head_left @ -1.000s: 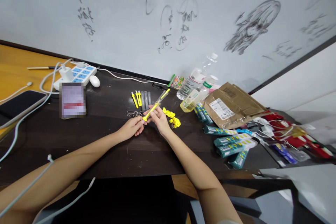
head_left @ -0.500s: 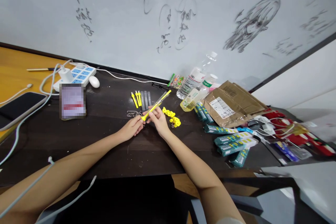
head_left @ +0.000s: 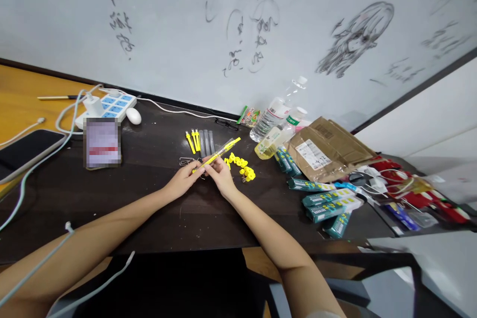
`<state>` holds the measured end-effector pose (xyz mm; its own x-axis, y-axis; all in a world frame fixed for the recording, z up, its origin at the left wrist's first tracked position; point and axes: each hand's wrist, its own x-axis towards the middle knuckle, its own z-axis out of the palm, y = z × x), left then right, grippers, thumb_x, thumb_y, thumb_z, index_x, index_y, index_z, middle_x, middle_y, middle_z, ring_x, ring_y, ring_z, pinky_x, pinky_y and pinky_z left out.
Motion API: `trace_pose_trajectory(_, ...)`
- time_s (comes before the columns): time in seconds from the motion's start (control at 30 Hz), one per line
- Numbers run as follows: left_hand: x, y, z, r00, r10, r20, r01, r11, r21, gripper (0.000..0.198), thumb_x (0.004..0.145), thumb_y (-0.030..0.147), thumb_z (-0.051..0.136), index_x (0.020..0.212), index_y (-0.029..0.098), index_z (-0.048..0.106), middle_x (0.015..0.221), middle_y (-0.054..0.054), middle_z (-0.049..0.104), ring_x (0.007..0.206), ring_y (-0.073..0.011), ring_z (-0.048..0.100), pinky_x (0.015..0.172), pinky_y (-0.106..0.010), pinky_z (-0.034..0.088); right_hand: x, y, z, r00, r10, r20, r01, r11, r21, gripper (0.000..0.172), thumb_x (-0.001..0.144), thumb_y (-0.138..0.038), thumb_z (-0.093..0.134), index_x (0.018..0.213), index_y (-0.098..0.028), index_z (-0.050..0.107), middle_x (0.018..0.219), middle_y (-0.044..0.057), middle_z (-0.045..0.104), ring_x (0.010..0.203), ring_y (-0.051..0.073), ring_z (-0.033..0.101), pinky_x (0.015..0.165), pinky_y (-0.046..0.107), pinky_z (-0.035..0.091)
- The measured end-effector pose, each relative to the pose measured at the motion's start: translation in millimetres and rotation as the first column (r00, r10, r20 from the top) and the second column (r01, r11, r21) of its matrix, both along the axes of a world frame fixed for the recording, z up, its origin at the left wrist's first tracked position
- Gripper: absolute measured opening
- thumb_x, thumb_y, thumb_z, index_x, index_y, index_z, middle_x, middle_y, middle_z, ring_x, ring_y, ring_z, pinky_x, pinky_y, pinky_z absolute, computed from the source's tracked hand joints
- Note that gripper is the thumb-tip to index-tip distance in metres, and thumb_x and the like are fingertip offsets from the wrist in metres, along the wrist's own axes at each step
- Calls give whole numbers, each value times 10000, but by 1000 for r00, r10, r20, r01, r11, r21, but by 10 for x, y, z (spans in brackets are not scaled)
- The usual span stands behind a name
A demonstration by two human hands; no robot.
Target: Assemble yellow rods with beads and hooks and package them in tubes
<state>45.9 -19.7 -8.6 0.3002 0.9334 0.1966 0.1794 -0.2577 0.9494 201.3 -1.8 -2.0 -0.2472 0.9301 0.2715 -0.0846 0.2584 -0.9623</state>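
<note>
A slim yellow stick with a clear tube slants up to the right over the dark desk, held by both hands. My left hand pinches its lower yellow end. Higher up, the fingers of my right hand are closed around its middle. Just behind lie several slim yellow pieces and some clear tubes, side by side. Bent metal wire pieces show partly beyond my left hand. To the right of my right hand sits a cluster of small yellow parts.
Bottles and a snack packet stand against the whiteboard. Rightward are a brown parcel and green boxes. A power strip, white mouse and phone are at left; loose cables hang in front.
Both hands have tipped the stick flatter, its upper end dropping slightly and its lower end shifting left. My right hand has slid a little left, closer to my left hand.
</note>
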Motion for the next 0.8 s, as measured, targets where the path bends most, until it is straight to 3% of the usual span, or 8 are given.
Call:
trace_pose_trajectory(0.2, -45, -6, 102, 996, 62, -59, -59, 997, 43, 329, 905, 449, 369, 850, 179, 548, 573, 48, 443, 549, -109, 418, 557, -217, 343, 105, 92, 31, 989, 69, 131, -78, 995, 61, 338, 780, -409, 623, 1066, -239, 564, 930, 27, 601, 809, 151, 560, 660, 265, 472)
trace_pose_trajectory(0.3, -100, 6, 154, 983, 163, -86, -161, 986, 33, 344, 906, 456, 342, 804, 187, 529, 547, 48, 420, 539, -120, 410, 542, -221, 329, 335, 175, 169, 962, -87, 257, 39, 982, 185, 265, 831, -352, 558, 1065, -229, 554, 897, 29, 605, 815, 156, 551, 686, 274, 446)
trace_pose_trajectory(0.37, -140, 27, 170, 967, 232, -100, -228, 972, 50, 335, 906, 444, 342, 769, 190, 512, 555, 45, 412, 551, -124, 409, 551, -223, 323, 540, 206, 278, 879, -241, 412, 114, 944, 310, 146, 844, -312, 527, 926, -209, 590, 847, 31, 601, 776, 161, 536, 695, 287, 423)
trace_pose_trajectory(0.4, -158, 41, 171, 960, 261, -105, -256, 965, 63, 331, 907, 437, 343, 758, 190, 506, 561, 45, 407, 558, -124, 408, 557, -224, 319, 644, 209, 324, 808, -276, 521, 83, 928, 362, 109, 833, -296, 540, 855, -206, 598, 807, 26, 595, 744, 160, 515, 698, 292, 409)
trace_pose_trajectory(0.57, -203, 98, 136, 934, 339, -115, -331, 940, 81, 383, 920, 463, 294, 736, 190, 492, 566, 43, 394, 557, -124, 393, 558, -227, 307, 988, 140, 376, 510, -242, 825, -177, 909, 377, 76, 744, -246, 653, 764, -194, 602, 697, 11, 575, 718, 163, 471, 718, 295, 368)
trace_pose_trajectory(0.67, -201, 107, 120, 923, 363, -130, -357, 932, 66, 409, 919, 486, 283, 724, 188, 484, 561, 38, 391, 545, -127, 380, 548, -235, 299, 1020, 112, 322, 428, -194, 883, -228, 922, 313, 118, 708, -195, 671, 811, -190, 613, 710, 6, 580, 730, 159, 476, 722, 288, 363)
trace_pose_trajectory(0.8, -213, 119, 122, 910, 392, -135, -383, 920, 85, 424, 913, 500, 294, 691, 184, 466, 587, 26, 420, 571, -130, 398, 571, -241, 309, 979, 106, 287, 407, -120, 905, -239, 943, 233, 146, 706, -104, 619, 829, -182, 616, 712, 8, 583, 732, 153, 494, 698, 268, 368)
